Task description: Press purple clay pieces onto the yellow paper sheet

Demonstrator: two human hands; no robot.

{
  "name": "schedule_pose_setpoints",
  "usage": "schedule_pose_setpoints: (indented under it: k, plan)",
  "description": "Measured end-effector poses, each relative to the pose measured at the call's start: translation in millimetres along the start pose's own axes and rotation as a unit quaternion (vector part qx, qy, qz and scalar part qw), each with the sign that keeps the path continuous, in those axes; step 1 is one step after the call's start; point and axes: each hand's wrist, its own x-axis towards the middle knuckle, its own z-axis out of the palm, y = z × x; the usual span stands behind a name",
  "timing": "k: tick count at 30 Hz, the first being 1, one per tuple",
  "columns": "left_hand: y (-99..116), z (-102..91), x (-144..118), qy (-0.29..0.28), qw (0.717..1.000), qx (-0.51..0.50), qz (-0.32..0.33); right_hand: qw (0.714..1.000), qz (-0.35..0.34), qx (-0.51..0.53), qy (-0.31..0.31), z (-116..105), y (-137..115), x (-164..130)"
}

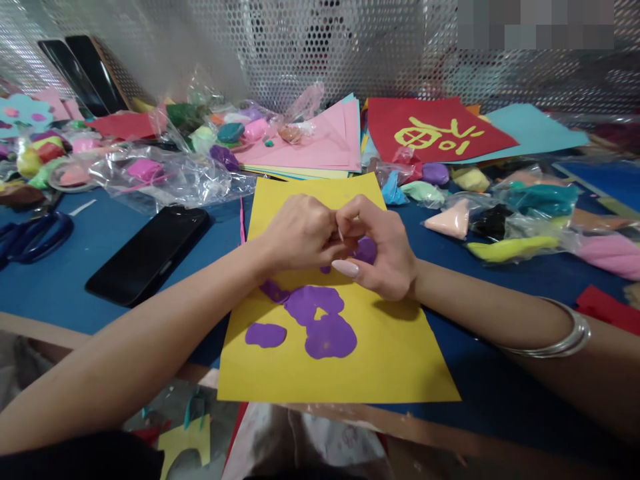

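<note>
Purple clay lump [367, 250] sits right between the two hands, tucked into the curl of the right hand [383, 257], with the left hand [300, 233] coming in from the other side so the fingertips meet over it. Both hands hover just above the upper middle of the yellow paper sheet [400, 360], and the lump is basically in the right palm, so the right hand is the nearer one; the left only reaches it with its fingertips. The lump looks roundish, no clear long axis that I can make out.

Fingers: both sets are curled in and pressed close together, pinching the same bit of clay. The right thumb lies flat under it. How hard the left is gripping I can't tell, since its fingertips are hidden behind the knuckles.

Below the hands, flattened purple clay patches [320, 320] are already stuck on the paper, a few blobs touching each other, one apart to the left. A black phone [150, 253] lies on the blue table [50, 280] to the left, well apart.
</note>
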Motion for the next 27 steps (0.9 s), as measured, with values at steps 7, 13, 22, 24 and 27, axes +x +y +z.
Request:
schedule_pose_setpoints:
  k: [7,13,22,24,27]
  plan:
    - [0.5,-3.3,-0.4,-0.005,1.0,-0.001,0.017,0.997,-0.041,-0.062,-0.003,1.9,-1.6,-0.9]
    - [6.1,-9.2,-0.4,-0.036,0.998,-0.027,0.039,0.988,-0.11,-0.109,-0.005,2.1,-4.8,-1.7]
    - [7.9,-14.3,1.8,-0.053,0.997,-0.04,0.039,0.987,-0.118,-0.109,-0.007,2.3,-6.0,-2.6]
    - [7.7,-13.9,1.7,-0.051,0.997,-0.043,0.032,0.987,-0.118,-0.107,-0.008,2.0,-5.3,-2.3]
    - [7.1,-13.6,1.4,-0.056,0.997,-0.051,0.019,0.989,-0.108,-0.097,-0.007,1.2,-4.8,-1.9]
